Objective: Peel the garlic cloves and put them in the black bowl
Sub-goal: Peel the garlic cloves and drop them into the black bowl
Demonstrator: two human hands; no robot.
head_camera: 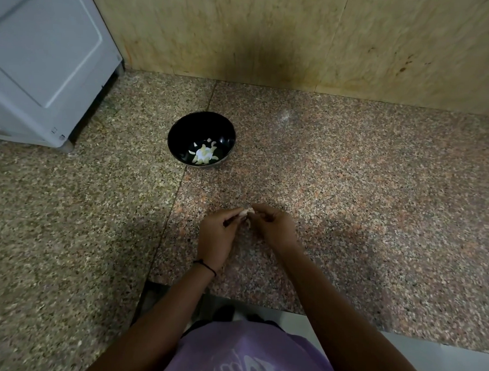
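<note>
- The small pale garlic clove is pinched between both hands, low over the speckled granite table and near its front edge.
- It looks light and firm, with papery skin that probably slips, so it is best held by its ends.
- The left hand and right hand each keep a narrow grip, fingertips curled on the clove and wrists angled inward.
- The round glossy black bowl holds peeled white cloves and stands well apart, farther back on the left.
</note>
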